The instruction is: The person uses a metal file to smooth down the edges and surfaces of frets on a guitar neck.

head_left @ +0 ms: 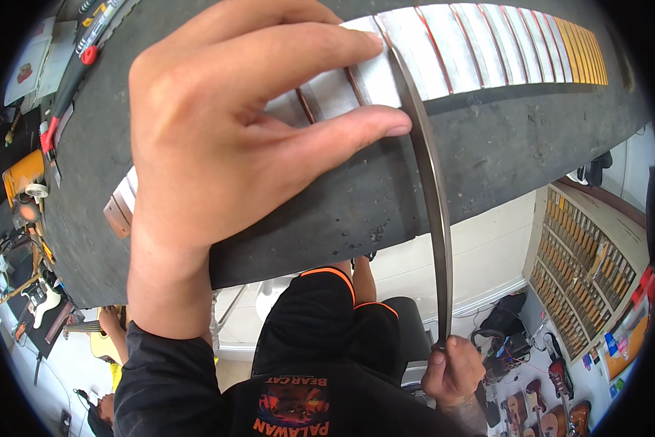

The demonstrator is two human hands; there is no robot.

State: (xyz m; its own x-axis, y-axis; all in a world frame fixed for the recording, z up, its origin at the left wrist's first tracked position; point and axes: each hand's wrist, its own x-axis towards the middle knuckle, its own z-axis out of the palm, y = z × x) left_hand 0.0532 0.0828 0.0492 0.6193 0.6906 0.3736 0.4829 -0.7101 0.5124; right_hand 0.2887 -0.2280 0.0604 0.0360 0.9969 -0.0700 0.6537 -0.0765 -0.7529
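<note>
My left hand grips over the masked fretboard, index fingertip and thumb tip against the left side of a long steel file. The board has white tape between red-toned frets and a yellow section at the right end. The file lies crosswise over it, its far part among the frets. At the lower right, my right hand is closed on the near end of the file. The fretboard lies on a dark padded bench; part of it is hidden under my left hand.
Pens and tools line the bench's left side. Another person with an acoustic guitar is at lower left, near a white electric guitar body. A rack of files stands at right, above cables and several guitars.
</note>
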